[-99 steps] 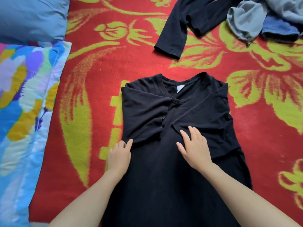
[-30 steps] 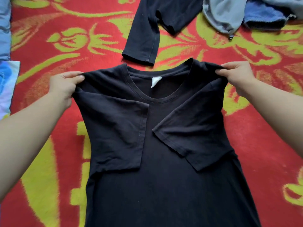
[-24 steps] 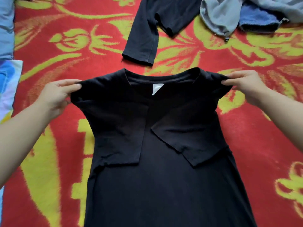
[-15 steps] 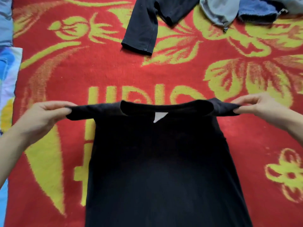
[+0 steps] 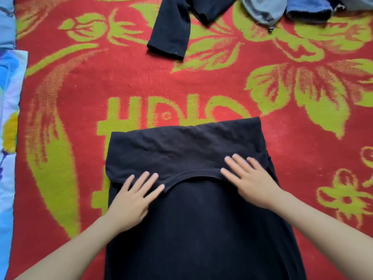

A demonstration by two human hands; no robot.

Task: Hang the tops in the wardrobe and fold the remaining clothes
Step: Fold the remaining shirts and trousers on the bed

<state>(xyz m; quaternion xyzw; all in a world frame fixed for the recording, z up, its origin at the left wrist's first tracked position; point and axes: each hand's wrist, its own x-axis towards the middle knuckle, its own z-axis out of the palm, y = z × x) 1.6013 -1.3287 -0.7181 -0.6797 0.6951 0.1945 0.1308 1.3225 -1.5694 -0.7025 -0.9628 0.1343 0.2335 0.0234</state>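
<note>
A black T-shirt (image 5: 185,146) lies on the red and green blanket (image 5: 129,81), its top part folded down towards me so the neckline curves across the middle. My left hand (image 5: 135,195) rests flat on the folded edge at the left of the neckline, fingers spread. My right hand (image 5: 250,176) presses flat on the folded edge at the right, fingers spread. Neither hand grips the cloth. The sleeves are hidden inside the fold.
At the far edge lies another black top with a long sleeve (image 5: 171,31) stretched towards me. Grey clothing (image 5: 262,9) and a blue garment (image 5: 308,9) are piled at the top right. A colourful bedsheet (image 5: 10,118) runs along the left edge.
My hands held the shirt's shoulders, lifted them and drew them towards me, folding the top part over the body. They have let go and now lie flat on the fold.
</note>
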